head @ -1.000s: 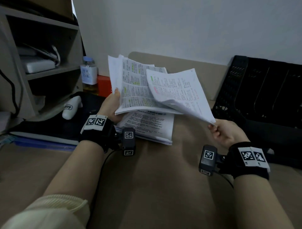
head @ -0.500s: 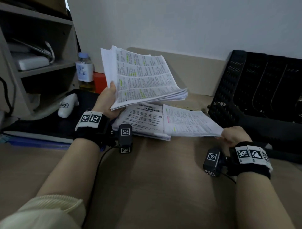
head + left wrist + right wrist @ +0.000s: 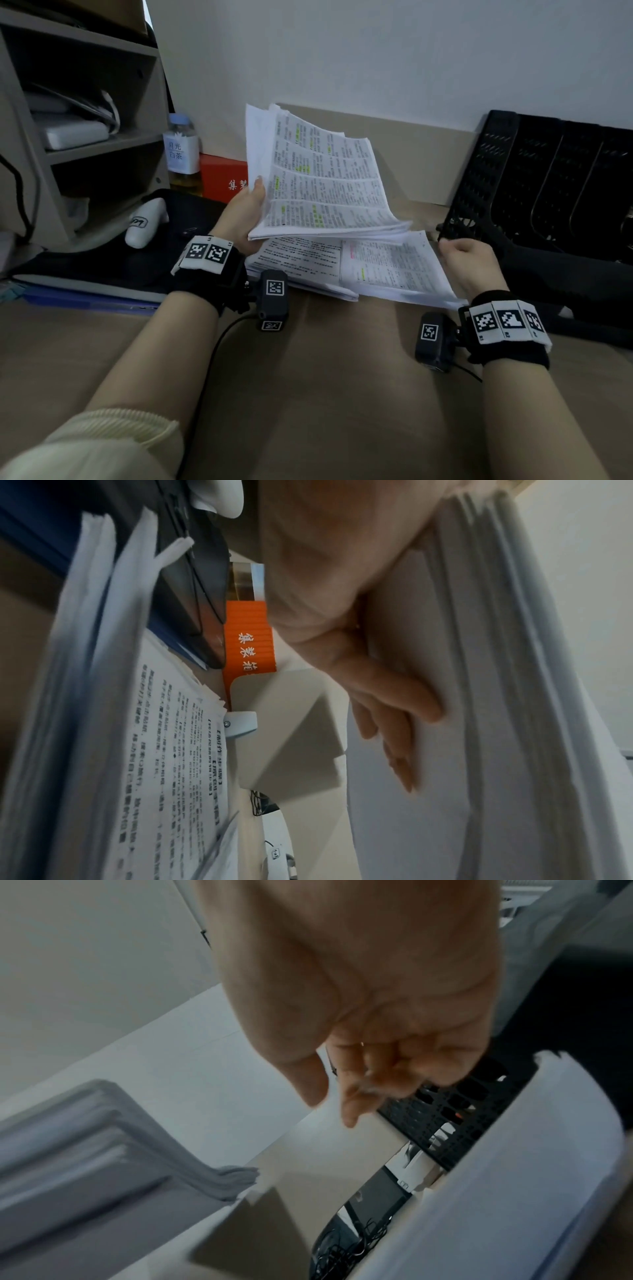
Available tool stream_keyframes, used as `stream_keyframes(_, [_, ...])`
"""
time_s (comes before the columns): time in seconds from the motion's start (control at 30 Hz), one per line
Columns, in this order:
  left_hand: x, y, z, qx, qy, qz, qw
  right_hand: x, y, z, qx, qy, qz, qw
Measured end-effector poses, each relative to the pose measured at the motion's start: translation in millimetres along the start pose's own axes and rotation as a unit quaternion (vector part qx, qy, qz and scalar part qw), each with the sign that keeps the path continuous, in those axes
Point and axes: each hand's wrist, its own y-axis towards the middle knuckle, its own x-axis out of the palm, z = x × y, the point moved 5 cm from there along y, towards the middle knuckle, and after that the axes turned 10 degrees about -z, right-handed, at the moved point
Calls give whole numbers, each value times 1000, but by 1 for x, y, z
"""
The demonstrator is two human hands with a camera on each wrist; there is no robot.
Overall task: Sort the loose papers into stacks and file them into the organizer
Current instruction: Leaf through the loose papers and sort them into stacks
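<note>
My left hand [image 3: 251, 209] grips a thick stack of printed, highlighted papers [image 3: 325, 185] by its left edge and holds it tilted above the desk, thumb on top. In the left wrist view its fingers [image 3: 387, 696] lie flat under that stack [image 3: 496, 696]. Below it a flat pile of papers [image 3: 298, 260] lies on the desk, with a pink-marked sheet [image 3: 390, 270] beside it on the right. My right hand [image 3: 459, 253] hovers at that sheet's far right edge with loosely curled fingers [image 3: 356, 1096] holding nothing. The black mesh organizer [image 3: 534, 178] stands right of it.
A grey shelf unit [image 3: 68, 144] stands at the left, with a bottle [image 3: 183, 154] and a red box [image 3: 222, 178] against the wall. A white handheld device [image 3: 144, 222] lies on a dark mat. Bare desk surface [image 3: 325, 394] stretches toward me.
The right hand carried one sheet down from the held stack, laid it beside the flat pile and let go. It now sits further back along the sheet's right edge.
</note>
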Motion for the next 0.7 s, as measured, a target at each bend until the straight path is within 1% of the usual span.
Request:
stream_keyframes(0.07, [3,-3,-1,-9,24,-8,1000,12,-3,-11,-24,68,-43,997])
stream_keyframes(0.1, [4,-2,-3,-11,35,-11,999,18,-6,-15,-21,87,-76,993])
stream_keyframes(0.2, [9,0,-7,-10,45,-34,998,34,-8,-22,-1,120,-159,980])
stream_keyframes(0.3, [12,0,-8,-3,50,-40,998,47,-13,-30,-2,133,-213,968])
stream_keyframes(0.37, [13,1,-8,1,55,-44,998,53,-16,-33,-17,115,-225,967])
stream_keyframes(0.43, [13,2,-8,2,47,-44,998,54,-15,-33,-34,101,-220,970])
stream_keyframes(0.53, [10,4,-9,5,47,-45,998,53,-19,-37,-72,89,-234,965])
stream_keyframes(0.6, [8,4,-11,1,44,-49,998,51,-18,-39,-88,97,-233,964])
stream_keyframes(0.7, [7,5,-11,0,52,-50,997,48,-17,-37,-72,155,-204,964])
